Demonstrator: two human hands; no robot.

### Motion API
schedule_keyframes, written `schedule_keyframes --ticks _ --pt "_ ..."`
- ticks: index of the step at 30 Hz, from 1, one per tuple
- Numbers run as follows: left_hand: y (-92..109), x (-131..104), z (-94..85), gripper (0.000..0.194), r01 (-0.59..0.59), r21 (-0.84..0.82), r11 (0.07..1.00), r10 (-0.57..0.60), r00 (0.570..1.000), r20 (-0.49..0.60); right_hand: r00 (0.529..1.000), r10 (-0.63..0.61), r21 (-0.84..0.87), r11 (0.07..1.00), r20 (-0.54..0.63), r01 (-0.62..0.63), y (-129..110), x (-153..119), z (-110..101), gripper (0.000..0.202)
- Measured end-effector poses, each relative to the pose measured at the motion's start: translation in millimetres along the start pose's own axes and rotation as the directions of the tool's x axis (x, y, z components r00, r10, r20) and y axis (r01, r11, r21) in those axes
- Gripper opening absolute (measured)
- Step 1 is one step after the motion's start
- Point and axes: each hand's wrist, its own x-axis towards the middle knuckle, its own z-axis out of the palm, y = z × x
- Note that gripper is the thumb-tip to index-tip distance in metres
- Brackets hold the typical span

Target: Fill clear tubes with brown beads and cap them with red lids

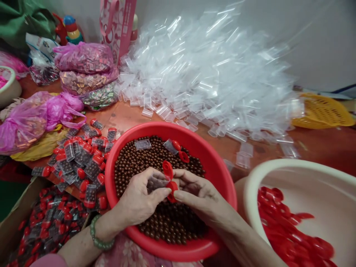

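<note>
Over a red basin (222, 170) of small brown balls, my left hand (141, 196) grips a clear plastic container (156, 183) between thumb and fingers. A green bead bracelet circles the left wrist. My right hand (198, 193) pinches a red cap (172, 191) at the mouth of that container, the cap's lid (167, 170) standing open upward. On the balls behind the hands lie an empty-looking clear container (142, 144) and another container (170, 147) beside an open red cap (183, 156).
Clear containers (205, 78) are heaped behind the basin. Filled red-capped ones (91, 167) lie at left, above a box holding more (47, 222). A white tub (306, 167) of red caps (294, 230) stands right. Pink bags (86, 59) and a yellow basket (322, 111) are farther back.
</note>
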Motion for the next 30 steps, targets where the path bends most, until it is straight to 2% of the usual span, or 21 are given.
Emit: schedule_keyframes --ticks 4,6,10,13,15,17,20,24,27,30 --pt "-4 -5 1.0 0.013 0.007 0.053 0.999 -0.009 0.999 0.051 1.0 0.005 0.037 0.999 -0.002 -0.005 2 0 2 0.032" --pt "-6 -7 0.3 0.015 -0.028 0.076 0.997 0.024 0.998 0.055 1.0 -0.01 0.023 1.0 -0.02 0.01 2 0 4 0.027" --pt "-6 -9 -1.3 0.024 -0.088 0.116 0.989 0.088 0.996 0.01 0.981 -0.144 -0.039 0.989 -0.128 0.141 0 0 16 0.02" --pt "-5 -8 -0.2 0.025 -0.058 0.113 0.992 0.066 0.996 -0.068 0.917 -0.313 -0.042 0.949 -0.248 0.313 -1 2 26 0.02" --pt "-5 -8 1.3 0.022 -0.018 0.013 1.0 0.019 0.996 -0.082 0.855 -0.412 -0.087 0.91 -0.316 0.406 -1 3 30 0.029" --pt "-5 -7 2.4 0.023 0.019 -0.095 0.995 -0.025 0.998 -0.06 0.805 -0.493 -0.206 0.87 -0.33 0.448 1 3 31 0.034" --pt "-3 -8 2.3 0.022 0.012 -0.14 0.99 -0.018 0.999 -0.044 0.766 -0.58 -0.418 0.79 -0.276 0.448 3 0 28 0.029" --pt "0 -10 -0.4 0.02 0.05 -0.166 0.985 -0.05 0.999 0.001 0.733 -0.659 -0.633 0.642 -0.168 0.432 2 -8 20 0.038" --pt "1 -9 -4.6 0.017 0.068 -0.107 0.992 -0.066 0.998 0.016 0.737 -0.675 -0.717 0.536 -0.045 0.446 -7 -13 15 0.037" --pt "-2 -7 -9.4 0.015 -0.009 -0.043 0.999 0.009 1.0 -0.011 0.725 -0.684 -0.729 0.456 0.08 0.511 -18 -16 15 0.036"
